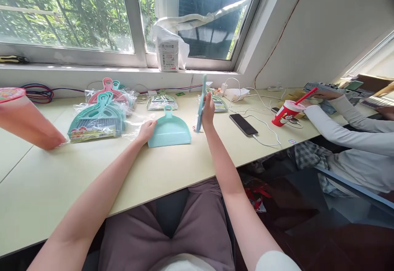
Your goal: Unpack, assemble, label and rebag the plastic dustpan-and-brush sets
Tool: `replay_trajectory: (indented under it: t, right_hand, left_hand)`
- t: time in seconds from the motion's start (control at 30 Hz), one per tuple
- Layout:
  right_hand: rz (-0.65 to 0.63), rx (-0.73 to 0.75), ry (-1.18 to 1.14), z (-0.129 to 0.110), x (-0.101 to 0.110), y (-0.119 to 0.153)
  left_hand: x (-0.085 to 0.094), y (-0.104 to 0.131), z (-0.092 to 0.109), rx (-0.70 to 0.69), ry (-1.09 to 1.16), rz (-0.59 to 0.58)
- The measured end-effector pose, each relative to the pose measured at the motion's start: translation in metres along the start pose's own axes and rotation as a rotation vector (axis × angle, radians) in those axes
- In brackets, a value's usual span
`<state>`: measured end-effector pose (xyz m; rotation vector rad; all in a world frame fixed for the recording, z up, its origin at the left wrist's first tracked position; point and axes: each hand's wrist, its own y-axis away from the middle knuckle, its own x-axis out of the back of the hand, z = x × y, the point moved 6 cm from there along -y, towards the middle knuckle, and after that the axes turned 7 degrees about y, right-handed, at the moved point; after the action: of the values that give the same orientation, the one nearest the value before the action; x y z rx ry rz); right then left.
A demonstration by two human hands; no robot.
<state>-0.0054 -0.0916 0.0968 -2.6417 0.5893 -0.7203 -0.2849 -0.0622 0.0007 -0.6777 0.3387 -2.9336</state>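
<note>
Creased trousers; left hand holds rounded dustpan; right hand, slim brush.

Nothing legible: print on windowsill box too small.

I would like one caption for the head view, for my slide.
Left hand holds the edge of a turquoise dustpan; right hand holds a brush upright beside it.

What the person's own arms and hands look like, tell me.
The left hand and right hand are ungloved, with no watch or bracelet visible. The right arm wears a pale, whitish short sleeve; no sleeve shows on the left arm.
</note>
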Motion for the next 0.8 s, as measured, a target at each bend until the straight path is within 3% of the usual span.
replay_trajectory:
  t: [0.07, 0.13, 0.3, 0.43, 0.57, 0.7, 0.8]
  right_hand:
    - [0.027, -0.054, 0.287, 0.013, 0.005, -0.004]
    - [-0.04, -0.093, 0.556, 0.025, -0.001, -0.003]
    - [-0.29, -0.139, 0.927, 0.048, -0.023, 0.007]
    - [-0.273, -0.086, 0.957, 0.055, -0.025, 0.003]
    - [-0.288, 0.016, 0.852, 0.068, -0.027, -0.005]
    - [-0.362, -0.018, 0.834, 0.088, -0.029, -0.009]
    - [-0.31, -0.013, 0.797, 0.094, -0.027, -0.014]
  left_hand:
    - [-0.005, -0.003, -0.002, -0.062, -0.092, -0.05]
    - [-0.004, -0.005, -0.006, -0.098, -0.164, -0.049]
    - [0.024, -0.009, -0.022, -0.005, -0.291, 0.094]
    - [0.034, -0.011, -0.024, 0.012, -0.168, 0.102]
    - [0.032, -0.012, -0.019, -0.015, -0.021, 0.098]
    - [0.025, -0.007, -0.017, -0.004, -0.102, 0.034]
    - [0.025, -0.004, -0.017, 0.02, -0.202, 0.046]
